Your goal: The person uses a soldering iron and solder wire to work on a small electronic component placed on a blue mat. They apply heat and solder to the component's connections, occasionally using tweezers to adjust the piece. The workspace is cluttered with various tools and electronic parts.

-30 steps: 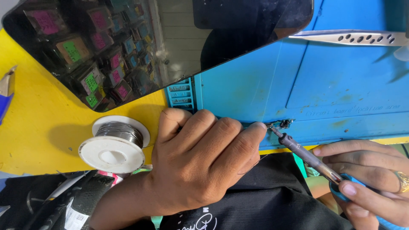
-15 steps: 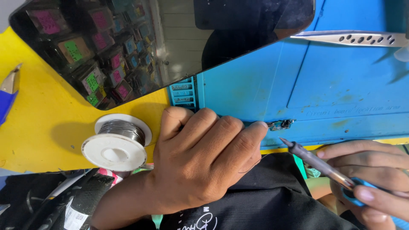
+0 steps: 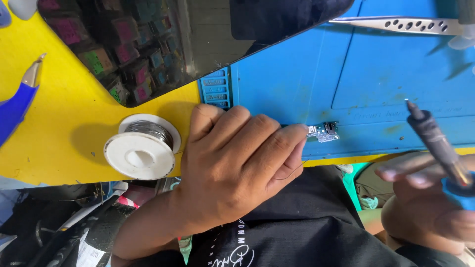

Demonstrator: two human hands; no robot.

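Iron first — the soldering iron [image 3: 435,143] has been lifted away from the small circuit board [image 3: 324,131]. A second ago its tip was touching the board; now it is held up and off to the right, well apart from it. The hot touch looks finished for now, and the joint is left alone to cool — that is only a guess from how things lie.

The right hand [image 3: 425,207] is curled around the iron's blue handle, fingers closed on it, tip pointed up and away from the body.

The left hand [image 3: 237,168] is laid flat on the counter [image 3: 59,128], fingers pressed together and stretched toward the board. The board is held down by the fingertips, just past them on the blue mat [image 3: 376,74]. A thin wire [image 3: 292,170] can be seen under that hand, near the thumb side.

A spool of solder [image 3: 141,146] sits just left of the left hand. Metal tweezers [image 3: 396,23] lie far above the right hand. A dark phone screen [image 3: 188,39] is propped above the left hand.
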